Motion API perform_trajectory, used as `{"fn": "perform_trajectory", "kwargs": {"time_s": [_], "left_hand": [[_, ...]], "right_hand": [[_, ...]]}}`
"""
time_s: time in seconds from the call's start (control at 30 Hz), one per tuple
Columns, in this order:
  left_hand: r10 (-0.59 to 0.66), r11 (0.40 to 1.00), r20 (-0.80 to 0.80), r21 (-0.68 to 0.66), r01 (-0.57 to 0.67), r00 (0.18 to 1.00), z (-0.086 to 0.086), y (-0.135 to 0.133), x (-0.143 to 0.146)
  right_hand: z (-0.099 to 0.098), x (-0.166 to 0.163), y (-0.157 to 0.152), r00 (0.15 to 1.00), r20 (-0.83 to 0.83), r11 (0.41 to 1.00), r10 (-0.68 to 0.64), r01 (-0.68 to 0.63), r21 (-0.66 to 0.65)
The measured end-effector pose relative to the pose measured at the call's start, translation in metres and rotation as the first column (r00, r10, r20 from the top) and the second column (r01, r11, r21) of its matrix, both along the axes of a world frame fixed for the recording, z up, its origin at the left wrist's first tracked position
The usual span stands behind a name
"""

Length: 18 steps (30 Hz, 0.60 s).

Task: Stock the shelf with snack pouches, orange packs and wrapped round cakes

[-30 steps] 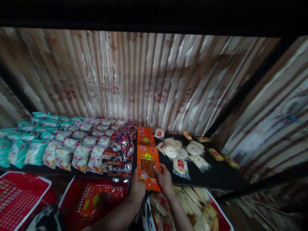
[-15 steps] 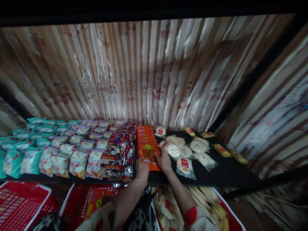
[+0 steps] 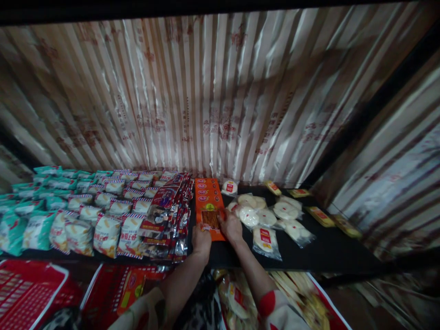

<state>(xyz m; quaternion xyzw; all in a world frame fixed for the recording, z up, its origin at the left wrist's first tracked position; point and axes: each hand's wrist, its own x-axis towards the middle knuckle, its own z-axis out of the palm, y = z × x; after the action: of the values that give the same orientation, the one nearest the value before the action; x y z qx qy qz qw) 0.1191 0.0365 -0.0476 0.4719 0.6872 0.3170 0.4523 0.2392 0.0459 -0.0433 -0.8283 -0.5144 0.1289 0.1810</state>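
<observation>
Left hand: rests on the near left corner of the front orange packet; fingers curled over its lower edge, a light pinch rather than a full grip.
Right hand: fingers laid flat on the packet's right edge, pressing it down; nothing else held.
Orange packet: lies flat on the black shelf, at the front of a row of like packets running back toward the striped backing.
Left neighbour: stack of dark foil packets, touching or just beside the orange row; looks loosely piled.
Right neighbour: clear bags of white round cakes, just beside the right hand.
Risk, overhang: the packet sits near the shelf's front lip; in my judgement a careless release could tip it into the red baskets below.
Risk, knock: a wrist swing may shove the cakes or topple the foil stack.
Visibility: dim; the exact contact is hard to confirm.
</observation>
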Motion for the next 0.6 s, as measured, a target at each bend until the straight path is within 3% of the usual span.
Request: {"fn": "perform_trajectory", "kwargs": {"time_s": [0.4,0.6], "left_hand": [[-0.057,0.997,-0.059,0.038,0.059,0.997,0.000,-0.001,0.000],[-0.051,0.997,-0.082,0.045,0.055,0.995,0.003,-0.003,0.001]], "right_hand": [[0.007,-0.007,-0.006,0.995,0.102,0.999,-0.019,0.024,-0.043],[0.010,-0.011,-0.005,0.957,0.285,0.991,0.047,-0.081,0.108]]}}
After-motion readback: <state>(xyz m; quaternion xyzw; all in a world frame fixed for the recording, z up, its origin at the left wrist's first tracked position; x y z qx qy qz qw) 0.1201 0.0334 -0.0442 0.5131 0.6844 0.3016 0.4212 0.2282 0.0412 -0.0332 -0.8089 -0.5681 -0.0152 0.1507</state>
